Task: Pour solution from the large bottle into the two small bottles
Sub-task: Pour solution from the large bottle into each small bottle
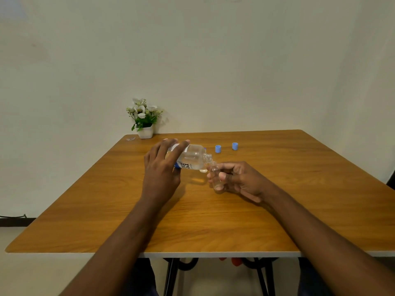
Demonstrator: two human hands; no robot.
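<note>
My left hand (162, 167) grips the large clear bottle (192, 157), which is tipped almost flat above the wooden table (213, 221). Its open neck points right and touches the mouth of a small clear bottle (214, 176). My right hand (239, 180) holds that small bottle upright between thumb and fingers, just above the tabletop. Clear liquid lies in the large bottle. A second small clear object (203, 170), possibly the other small bottle, shows just under the large bottle's shoulder, mostly hidden.
Two blue caps (218, 148) (235, 146) stand on the table behind the bottles. A white pot of flowers (145, 131) sits at the far left corner, with a small clear scrap (130, 138) beside it. The wall runs behind the table.
</note>
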